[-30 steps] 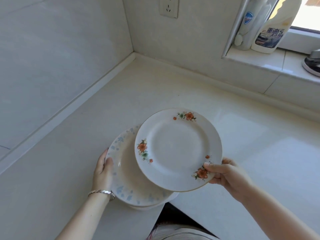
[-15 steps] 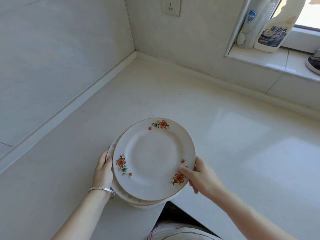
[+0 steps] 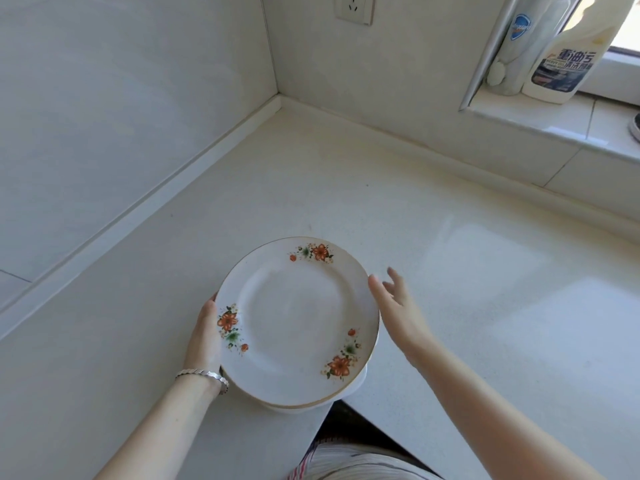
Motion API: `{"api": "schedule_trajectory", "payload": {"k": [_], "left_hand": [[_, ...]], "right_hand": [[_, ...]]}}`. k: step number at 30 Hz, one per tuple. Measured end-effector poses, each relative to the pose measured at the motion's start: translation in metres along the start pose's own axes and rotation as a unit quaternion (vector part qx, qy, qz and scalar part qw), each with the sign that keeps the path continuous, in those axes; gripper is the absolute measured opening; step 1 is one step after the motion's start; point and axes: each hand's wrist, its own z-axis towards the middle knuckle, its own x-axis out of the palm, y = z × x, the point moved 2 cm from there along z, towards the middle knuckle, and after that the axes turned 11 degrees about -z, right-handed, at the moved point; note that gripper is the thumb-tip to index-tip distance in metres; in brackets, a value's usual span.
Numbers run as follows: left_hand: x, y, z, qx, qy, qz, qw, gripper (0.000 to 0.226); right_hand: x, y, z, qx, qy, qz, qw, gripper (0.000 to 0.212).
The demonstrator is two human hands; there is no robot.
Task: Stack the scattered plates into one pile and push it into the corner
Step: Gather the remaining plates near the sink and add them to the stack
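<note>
Pale, speckled stone makes up the surface (image 3: 450, 306), which runs back to a corner (image 3: 278, 98) where two light tiled walls meet. At its near edge, well apart from that corner, sits the pile of plates (image 3: 298, 323): the top plate is white with a thin gold rim and three sprays of orange flowers, and it lies level on the others, of which only slivers of white rim show along the near side. The left hand (image 3: 206, 336) is pressed against the left rim of the pile, thumb pointing up along the edge; its fingers are hidden under the plates, so whether they curl round the rim or lie flat cannot be told. A silver bracelet (image 3: 204, 374) circles that wrist. The right hand (image 3: 398, 306) is just beside the right rim, holding nothing, its fingers (image 3: 393, 271) straight and spread apart; the thumb tip is at the plate's edge, though contact cannot be made out. Below the pile, at the frame's bottom, a bit of striped cloth (image 3: 346, 462) shows past the surface's edge. Farther out, a white wall socket (image 3: 355, 8) is set above the corner, and on the window ledge (image 3: 519, 112) to the right stand a slim white bottle (image 3: 519, 46) and, touching it, a larger cleaner bottle (image 3: 561, 64) with a dark label.
</note>
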Motion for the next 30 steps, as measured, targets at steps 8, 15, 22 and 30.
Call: {"api": "schedule_trajectory", "payload": {"k": [8,15,22,30], "left_hand": [[-0.009,0.005,0.011,-0.12,0.064,-0.037,0.99,0.067],[-0.008,0.006,0.01,-0.12,0.079,-0.028,0.989,0.061],[0.007,-0.04,-0.004,0.266,0.038,0.368,0.89,0.044],[0.162,-0.031,-0.06,0.227,0.376,0.43,0.789,0.023]], "right_hand": [[0.032,-0.02,0.015,0.008,0.077,0.168,0.983,0.077],[0.033,-0.032,0.013,0.038,0.137,0.206,0.968,0.076],[0.005,-0.026,0.012,0.071,0.109,0.03,0.991,0.063],[-0.069,-0.043,-0.011,0.105,0.002,-0.004,0.995,0.023]]}}
